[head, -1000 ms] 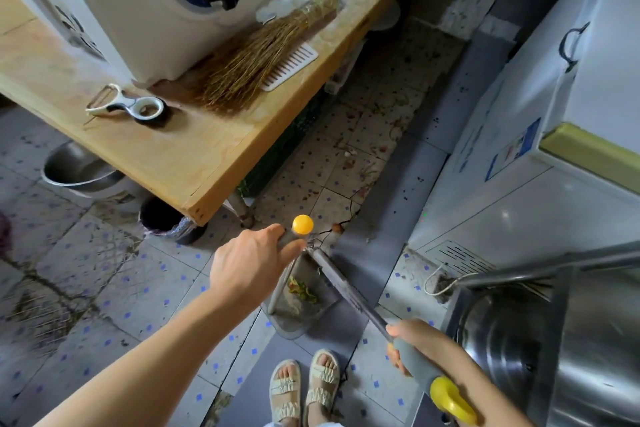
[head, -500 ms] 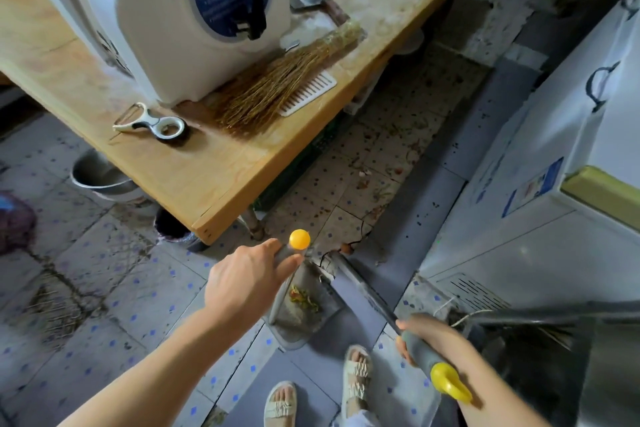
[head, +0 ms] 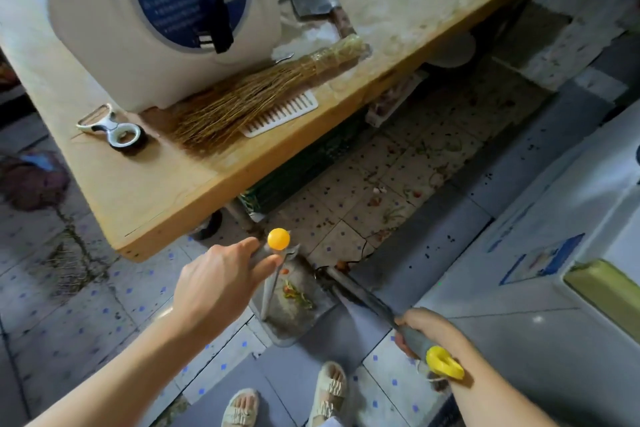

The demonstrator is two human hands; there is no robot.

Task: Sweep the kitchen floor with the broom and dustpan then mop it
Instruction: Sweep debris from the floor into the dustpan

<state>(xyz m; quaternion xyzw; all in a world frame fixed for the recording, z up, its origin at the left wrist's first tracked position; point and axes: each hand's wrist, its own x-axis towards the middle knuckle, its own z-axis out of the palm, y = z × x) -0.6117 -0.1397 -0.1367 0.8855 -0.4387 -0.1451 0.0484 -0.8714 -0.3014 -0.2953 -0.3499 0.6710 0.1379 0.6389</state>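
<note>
Nearest, two sandalled feet (head: 287,399) stand on the speckled floor tiles (head: 86,322). The right hand (head: 427,331) curls round the grey grip of the broom (head: 360,298), just above its yellow hanging loop; the stick slants down and away to the floor beside the dustpan, and its head is too dark to make out clearly. The left hand (head: 216,288) holds the upright handle of the dustpan (head: 294,305) near its orange knob, thumb and forefinger along the shaft, though the other fingers are hidden behind the hand. The pan sits flat on the tiles between the hands, with vegetable scraps (head: 296,293) lying in it. Beyond it, more scraps and dark specks litter the tiles (head: 398,184) under the edge of a wooden table (head: 156,191). On that table lie a peeler (head: 110,126), a straw hand brush (head: 249,104) over a white comb (head: 280,113), and behind them a white machine with a blue round face (head: 166,21).
</note>
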